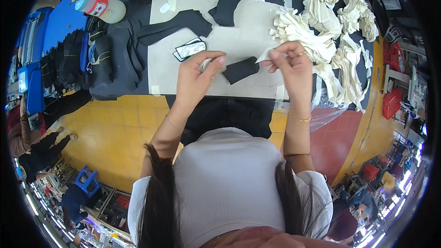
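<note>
My left hand (198,74) is closed in a pinch, with a small pale scrap (205,64) between thumb and fingers; its exact kind is unclear. Across from it, my right hand (292,64) pinches a small white piece (263,56) that looks like fabric or paper. A short black fabric piece (242,70) lies between the two hands, over the pale sheet (174,80) taped to the table. Its right end comes close to the white piece. Just beyond my left hand rests a dark-edged, shiny pale object (190,48).
Piles of cream fabric strips (305,34) cover the table's right side. Dark cut fabric (121,55) is heaped at the left, near a plastic bottle (103,8) with a blue-green cap. More dark pieces (225,7) lie at the back. Yellow floor (115,124) shows below the near edge.
</note>
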Action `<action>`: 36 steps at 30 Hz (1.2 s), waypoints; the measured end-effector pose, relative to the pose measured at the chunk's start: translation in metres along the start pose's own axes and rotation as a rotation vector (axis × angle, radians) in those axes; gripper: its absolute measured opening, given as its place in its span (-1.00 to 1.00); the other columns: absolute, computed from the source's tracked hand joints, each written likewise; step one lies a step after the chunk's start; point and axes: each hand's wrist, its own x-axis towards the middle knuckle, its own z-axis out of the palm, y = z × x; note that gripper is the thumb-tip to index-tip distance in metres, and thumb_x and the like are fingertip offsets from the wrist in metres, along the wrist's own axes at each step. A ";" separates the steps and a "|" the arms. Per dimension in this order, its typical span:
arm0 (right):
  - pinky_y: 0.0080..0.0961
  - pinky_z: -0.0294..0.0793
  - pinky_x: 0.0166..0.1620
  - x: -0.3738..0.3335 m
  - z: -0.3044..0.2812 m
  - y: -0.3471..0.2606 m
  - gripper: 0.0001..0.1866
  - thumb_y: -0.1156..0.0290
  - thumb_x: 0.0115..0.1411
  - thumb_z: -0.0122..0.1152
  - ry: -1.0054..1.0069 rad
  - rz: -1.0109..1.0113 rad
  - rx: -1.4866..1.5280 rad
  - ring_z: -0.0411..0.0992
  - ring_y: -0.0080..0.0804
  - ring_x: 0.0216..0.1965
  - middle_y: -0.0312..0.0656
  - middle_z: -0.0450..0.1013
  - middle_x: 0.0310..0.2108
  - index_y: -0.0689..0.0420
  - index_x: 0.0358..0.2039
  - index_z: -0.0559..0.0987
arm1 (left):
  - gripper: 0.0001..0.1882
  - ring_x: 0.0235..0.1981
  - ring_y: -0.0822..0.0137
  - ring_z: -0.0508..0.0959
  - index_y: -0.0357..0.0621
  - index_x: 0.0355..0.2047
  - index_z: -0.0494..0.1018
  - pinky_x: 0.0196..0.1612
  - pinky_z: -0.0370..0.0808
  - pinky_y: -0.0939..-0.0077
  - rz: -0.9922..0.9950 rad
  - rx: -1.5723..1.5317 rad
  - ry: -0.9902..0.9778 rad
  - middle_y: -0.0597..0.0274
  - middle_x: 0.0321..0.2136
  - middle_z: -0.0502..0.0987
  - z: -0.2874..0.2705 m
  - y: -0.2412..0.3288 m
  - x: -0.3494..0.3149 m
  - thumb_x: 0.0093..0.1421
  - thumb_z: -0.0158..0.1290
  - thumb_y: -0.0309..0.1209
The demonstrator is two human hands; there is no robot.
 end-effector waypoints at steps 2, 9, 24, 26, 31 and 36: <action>-0.68 0.50 -0.38 -0.001 -0.013 0.001 -0.72 0.52 0.26 0.30 0.068 -0.031 0.049 0.63 -0.48 -0.36 -0.15 0.61 -0.31 0.27 -0.04 0.55 | -0.73 -0.38 0.29 0.59 -0.19 -0.19 0.64 -0.28 0.51 0.48 0.068 0.281 0.035 0.15 -0.43 0.59 -0.003 -0.005 0.000 0.14 0.29 -0.31; -0.72 0.44 -0.41 -0.025 -0.036 0.023 -0.81 0.46 0.20 0.40 0.182 0.136 -0.030 0.57 -0.56 -0.43 -0.26 0.54 -0.40 0.23 -0.27 0.55 | -0.63 -0.34 0.23 0.58 -0.14 -0.15 0.63 -0.22 0.51 0.42 0.177 0.556 0.018 0.22 -0.30 0.54 0.029 -0.022 -0.025 0.04 0.37 -0.29; -0.73 0.39 -0.44 -0.027 -0.025 0.025 -0.80 0.41 0.18 0.42 0.081 0.190 -0.059 0.52 -0.65 -0.47 -0.27 0.57 -0.41 0.24 -0.28 0.59 | -0.62 -0.30 0.18 0.59 -0.13 -0.15 0.63 -0.25 0.54 0.40 0.237 0.624 0.054 0.22 -0.25 0.54 0.035 -0.027 -0.018 0.01 0.39 -0.31; -0.73 0.37 -0.47 -0.027 -0.010 0.025 -0.79 0.41 0.17 0.43 -0.005 0.170 -0.153 0.53 -0.66 -0.47 -0.29 0.57 -0.44 0.25 -0.26 0.62 | -0.63 -0.28 0.17 0.59 -0.12 -0.15 0.62 -0.23 0.54 0.39 0.222 0.604 0.063 0.22 -0.24 0.54 0.031 -0.029 -0.019 0.02 0.38 -0.33; -0.62 0.28 -0.54 -0.016 0.020 0.023 -0.78 0.33 0.15 0.41 -0.080 0.127 -0.446 0.49 -0.63 -0.57 -0.29 0.33 -0.69 0.23 -0.31 0.66 | -0.72 -0.51 0.32 0.58 0.00 -0.13 0.61 -0.47 0.53 0.43 0.343 0.688 0.042 0.32 -0.21 0.50 0.021 -0.036 -0.034 0.12 0.29 -0.35; -0.64 0.16 -0.56 -0.012 0.030 0.023 -0.80 0.33 0.14 0.42 -0.074 0.086 -0.588 0.23 -0.72 -0.64 -0.40 0.34 -0.70 0.19 -0.32 0.68 | -0.72 -0.66 0.43 0.51 0.05 -0.13 0.62 -0.60 0.48 0.49 0.441 0.727 0.007 0.35 -0.24 0.46 0.021 -0.043 -0.046 0.11 0.29 -0.38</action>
